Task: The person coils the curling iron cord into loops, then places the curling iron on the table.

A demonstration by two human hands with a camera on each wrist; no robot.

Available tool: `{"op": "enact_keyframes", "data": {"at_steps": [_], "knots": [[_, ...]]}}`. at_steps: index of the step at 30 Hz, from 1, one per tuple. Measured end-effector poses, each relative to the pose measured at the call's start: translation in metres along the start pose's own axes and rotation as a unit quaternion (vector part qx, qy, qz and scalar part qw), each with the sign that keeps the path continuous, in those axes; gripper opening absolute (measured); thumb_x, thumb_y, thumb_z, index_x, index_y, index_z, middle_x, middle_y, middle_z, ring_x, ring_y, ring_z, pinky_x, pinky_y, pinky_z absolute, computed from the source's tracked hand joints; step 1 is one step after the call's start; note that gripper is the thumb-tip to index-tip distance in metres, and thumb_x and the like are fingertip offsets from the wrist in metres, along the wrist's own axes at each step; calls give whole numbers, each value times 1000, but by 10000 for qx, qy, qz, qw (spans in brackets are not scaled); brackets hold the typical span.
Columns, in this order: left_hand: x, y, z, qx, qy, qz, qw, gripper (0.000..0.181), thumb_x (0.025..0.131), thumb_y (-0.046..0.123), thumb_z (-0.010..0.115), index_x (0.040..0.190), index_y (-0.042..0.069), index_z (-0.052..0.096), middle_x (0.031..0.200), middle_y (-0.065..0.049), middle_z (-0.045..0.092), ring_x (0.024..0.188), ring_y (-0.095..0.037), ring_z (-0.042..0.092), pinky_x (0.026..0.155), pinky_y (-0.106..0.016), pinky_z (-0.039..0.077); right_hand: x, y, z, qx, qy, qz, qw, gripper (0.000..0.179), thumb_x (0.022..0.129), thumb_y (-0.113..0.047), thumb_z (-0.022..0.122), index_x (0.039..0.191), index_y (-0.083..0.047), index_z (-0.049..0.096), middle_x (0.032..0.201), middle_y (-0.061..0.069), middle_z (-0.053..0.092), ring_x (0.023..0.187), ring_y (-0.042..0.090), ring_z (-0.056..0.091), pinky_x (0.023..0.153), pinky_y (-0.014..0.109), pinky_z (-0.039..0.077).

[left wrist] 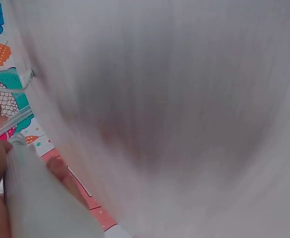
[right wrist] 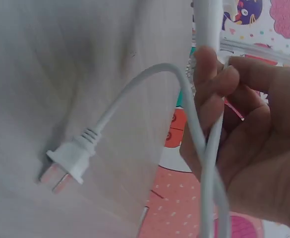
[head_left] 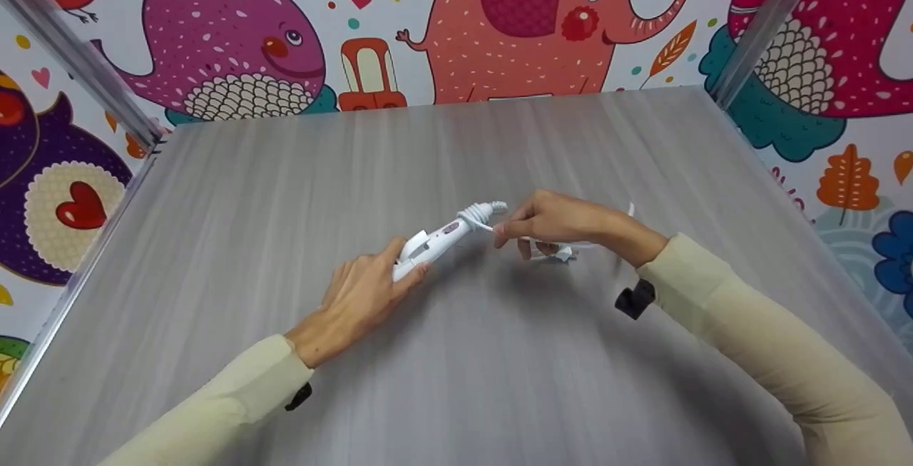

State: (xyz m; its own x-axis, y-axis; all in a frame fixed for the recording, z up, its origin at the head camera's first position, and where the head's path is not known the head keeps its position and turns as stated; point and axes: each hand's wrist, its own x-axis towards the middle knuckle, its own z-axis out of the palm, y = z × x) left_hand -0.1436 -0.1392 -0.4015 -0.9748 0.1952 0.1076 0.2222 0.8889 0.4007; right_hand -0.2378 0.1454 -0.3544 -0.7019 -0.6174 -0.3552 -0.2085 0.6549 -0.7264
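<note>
My left hand [head_left: 362,289] grips a white curling iron [head_left: 446,236] near its thumb lever, with the handle end tilted up and to the right. Coils of white power cord [head_left: 473,216] are wound around that end. My right hand [head_left: 565,222] pinches the cord between thumb and fingers, just right of the coils. In the right wrist view, a loop of cord hangs by the palm and runs to a two-pin plug [right wrist: 73,157] above the table. Seen from the left wrist, the iron's pale body [left wrist: 48,193] is blurred and fills the lower left.
Both hands work over the middle of a grey wood-grain table [head_left: 285,188]. Walls printed with cartoon animals [head_left: 528,31] stand at the back and sides, with metal posts [head_left: 767,27] at the far corners. A black wrist mount [head_left: 635,300] hangs under the right sleeve.
</note>
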Motion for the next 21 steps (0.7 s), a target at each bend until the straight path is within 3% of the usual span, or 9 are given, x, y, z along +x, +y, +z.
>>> {"op": "enact_keyframes", "data": {"at_steps": [5, 11, 16, 21], "knots": [[0, 0, -2, -110, 80, -5, 9999, 42, 97, 46, 61, 122, 12, 58, 71, -7, 61, 54, -18, 50, 46, -32, 36, 5, 10, 5, 480, -399, 401, 9972, 45, 101, -44, 57, 101, -4, 78, 54, -4, 51, 49, 9, 40, 51, 25, 34], [-1, 3, -2, -260, 168, 75, 9995, 40, 97, 45, 62, 120, 12, 58, 73, -7, 63, 54, -17, 50, 46, -30, 37, 13, 20, 15, 20, -500, 551, 9972, 62, 102, -53, 48, 85, -1, 78, 47, -9, 38, 48, 6, 33, 52, 25, 31], [-3, 5, 0, -387, 152, 174, 9990, 40, 97, 43, 63, 119, 11, 59, 74, -7, 63, 54, -15, 49, 46, -28, 37, 20, 26, 13, -623, -43, 279, 9977, 55, 102, -49, 51, 82, -4, 77, 53, -10, 41, 55, 8, 35, 56, 26, 31], [-6, 6, 1, -461, 118, 324, 9983, 41, 96, 41, 64, 122, 9, 59, 80, -9, 68, 56, -14, 52, 47, -27, 40, 27, 35, 10, -593, 17, -438, 9973, 37, 102, -32, 57, 93, -1, 76, 63, -8, 41, 60, 9, 34, 58, 26, 29]]}}
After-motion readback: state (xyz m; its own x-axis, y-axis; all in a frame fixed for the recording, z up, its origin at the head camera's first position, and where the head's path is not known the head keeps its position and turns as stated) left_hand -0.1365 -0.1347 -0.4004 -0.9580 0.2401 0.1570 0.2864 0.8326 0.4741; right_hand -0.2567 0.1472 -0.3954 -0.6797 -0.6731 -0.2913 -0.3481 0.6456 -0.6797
